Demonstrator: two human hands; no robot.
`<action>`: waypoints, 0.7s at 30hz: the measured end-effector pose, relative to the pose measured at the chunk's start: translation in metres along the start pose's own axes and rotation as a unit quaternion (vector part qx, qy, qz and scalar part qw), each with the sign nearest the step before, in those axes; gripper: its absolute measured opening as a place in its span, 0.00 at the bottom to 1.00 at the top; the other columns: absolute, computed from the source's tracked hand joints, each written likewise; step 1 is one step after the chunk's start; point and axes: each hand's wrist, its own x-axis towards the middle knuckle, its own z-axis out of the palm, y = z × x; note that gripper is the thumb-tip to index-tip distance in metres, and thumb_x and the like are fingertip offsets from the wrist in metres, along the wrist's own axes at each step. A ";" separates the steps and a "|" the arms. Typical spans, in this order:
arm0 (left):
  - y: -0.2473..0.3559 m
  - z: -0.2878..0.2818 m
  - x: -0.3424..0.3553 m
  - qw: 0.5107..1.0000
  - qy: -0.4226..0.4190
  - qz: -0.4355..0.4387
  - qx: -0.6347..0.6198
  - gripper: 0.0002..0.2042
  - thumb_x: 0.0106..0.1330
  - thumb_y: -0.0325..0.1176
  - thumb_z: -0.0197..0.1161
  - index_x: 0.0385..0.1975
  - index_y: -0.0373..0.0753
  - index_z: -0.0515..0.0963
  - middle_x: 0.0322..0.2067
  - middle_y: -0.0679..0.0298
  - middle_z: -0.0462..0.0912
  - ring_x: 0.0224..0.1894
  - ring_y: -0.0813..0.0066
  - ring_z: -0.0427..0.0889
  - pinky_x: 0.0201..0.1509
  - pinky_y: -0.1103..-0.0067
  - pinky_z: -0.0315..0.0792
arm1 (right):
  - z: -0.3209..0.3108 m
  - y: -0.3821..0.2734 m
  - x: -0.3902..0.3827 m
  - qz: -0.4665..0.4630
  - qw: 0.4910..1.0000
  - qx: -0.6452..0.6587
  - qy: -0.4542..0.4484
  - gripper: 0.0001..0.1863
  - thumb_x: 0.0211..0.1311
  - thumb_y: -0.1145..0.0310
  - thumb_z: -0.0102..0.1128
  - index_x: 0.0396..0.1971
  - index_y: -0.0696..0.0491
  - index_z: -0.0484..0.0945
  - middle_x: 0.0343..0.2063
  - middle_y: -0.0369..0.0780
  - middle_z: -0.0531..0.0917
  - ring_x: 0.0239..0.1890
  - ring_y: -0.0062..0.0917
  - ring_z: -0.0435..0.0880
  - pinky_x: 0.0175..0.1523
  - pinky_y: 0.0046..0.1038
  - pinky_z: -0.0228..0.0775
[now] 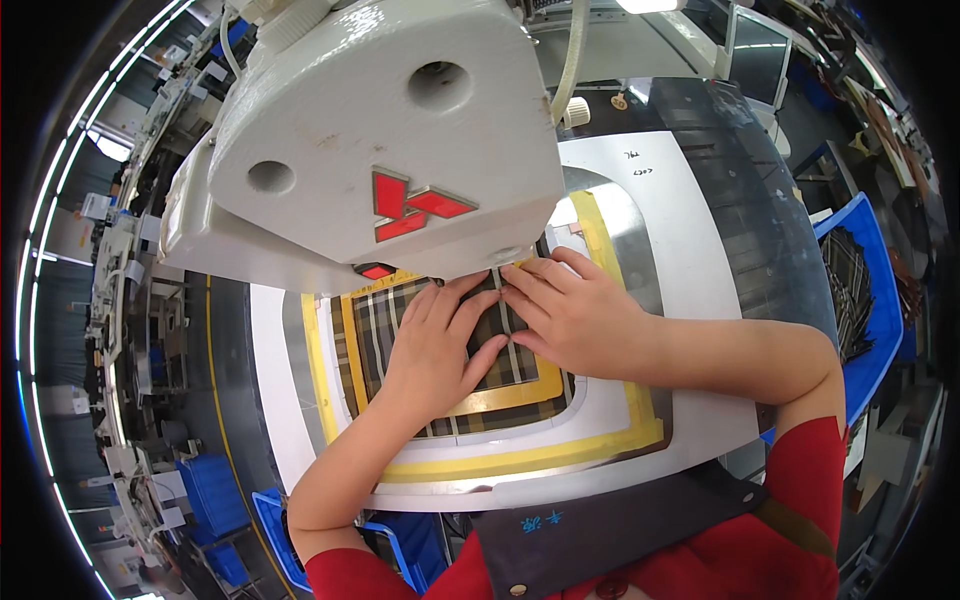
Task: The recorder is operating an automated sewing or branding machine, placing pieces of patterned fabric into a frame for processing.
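My left hand (437, 345) lies on dark plaid fabric (380, 325) with its fingers stretched forward and its thumb apart. Right beside it, my right hand (575, 315) rests with fingers extended over the same cloth. The fingertips of both hands come close together below the front of a white sewing machine head (330, 130). A yellow rectangular frame (505, 397) surrounds the middle of the fabric and lies on it. The machine head hides the far part of the cloth and the needle area.
Around the fabric is a white board (700, 270) edged with yellow tape (520, 460). At the right stands a blue bin (880, 330) holding dark pieces. More blue bins (212, 495) are at lower left. A dark table surface (770, 200) curves round the board's right side.
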 end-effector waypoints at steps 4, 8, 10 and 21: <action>-0.003 0.002 -0.001 1.000 0.012 0.018 0.012 0.22 0.60 0.38 0.66 0.53 0.38 0.72 0.57 0.56 0.71 0.57 0.54 0.71 0.63 0.62 0.65 | -0.013 -0.001 -0.012 -0.016 0.999 0.025 -0.020 0.22 0.59 0.57 0.62 0.48 0.57 0.79 0.53 0.42 0.78 0.57 0.33 0.73 0.63 0.39 0.62; -0.003 0.000 0.000 1.000 -0.001 0.020 -0.011 0.23 0.59 0.35 0.67 0.55 0.40 0.72 0.61 0.58 0.70 0.65 0.54 0.67 0.66 0.64 0.62 | -0.025 -0.019 -0.039 -0.099 0.995 0.005 -0.030 0.18 0.61 0.59 0.58 0.46 0.56 0.80 0.52 0.42 0.78 0.57 0.32 0.74 0.62 0.40 0.62; -0.004 0.000 0.002 1.000 -0.003 0.026 -0.014 0.24 0.59 0.35 0.67 0.56 0.41 0.72 0.61 0.59 0.70 0.65 0.55 0.66 0.67 0.64 0.61 | -0.025 -0.024 -0.043 -0.111 0.994 0.007 -0.016 0.16 0.63 0.63 0.54 0.45 0.57 0.80 0.50 0.43 0.79 0.55 0.32 0.74 0.63 0.40 0.62; -0.013 -0.011 0.006 0.991 -0.063 0.085 0.084 0.24 0.63 0.37 0.63 0.61 0.48 0.71 0.64 0.70 0.70 0.66 0.65 0.67 0.68 0.65 0.61 | -0.022 -0.027 -0.039 -0.087 0.995 0.052 0.000 0.15 0.58 0.65 0.58 0.41 0.58 0.80 0.45 0.42 0.79 0.51 0.31 0.76 0.61 0.38 0.63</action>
